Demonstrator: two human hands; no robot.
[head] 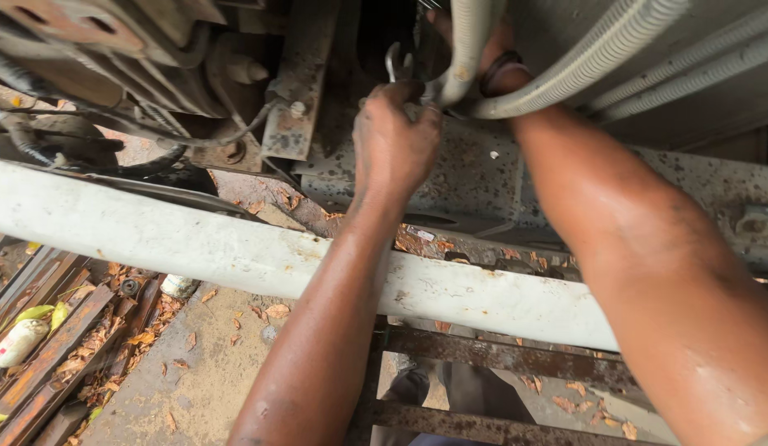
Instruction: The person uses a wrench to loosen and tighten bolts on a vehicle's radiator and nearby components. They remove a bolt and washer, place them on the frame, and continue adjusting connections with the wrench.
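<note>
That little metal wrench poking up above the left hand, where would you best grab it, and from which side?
Probably by the shank just below its forked head, coming from below on the near side. The wrench stands roughly upright, with only its head clear above the left hand. Ribbed hoses and the right hand crowd its right, and a rusty bracket its left.
</note>
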